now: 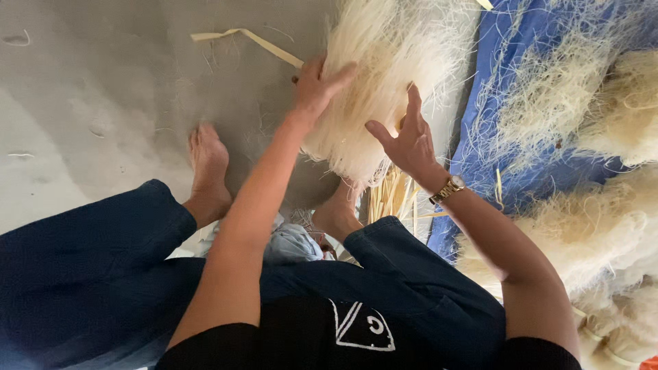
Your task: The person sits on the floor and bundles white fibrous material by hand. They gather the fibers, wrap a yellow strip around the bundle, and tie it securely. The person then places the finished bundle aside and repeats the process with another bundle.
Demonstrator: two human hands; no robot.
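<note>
A thick bundle of pale, thread-like fibres (pixel 384 75) lies on the grey floor in front of me. My left hand (pixel 317 88) clasps its left edge, with the fingers curled over the strands. On the lower right side of the bundle rests my right hand (pixel 410 140), fingers spread and thumb out, holding nothing. That wrist wears a gold watch (pixel 449 188). My bare feet (pixel 208 168) are planted below the bundle, and the right foot (pixel 337 209) sits just beneath its frayed end.
A blue tarp (pixel 490 89) at the right carries several heaps of the same pale fibres (pixel 603 226). A flat pale strip (pixel 253 40) lies on the concrete floor (pixel 103 103). Yellow straw-like sticks (pixel 394 199) and a light blue cloth (pixel 291 243) lie by my knees.
</note>
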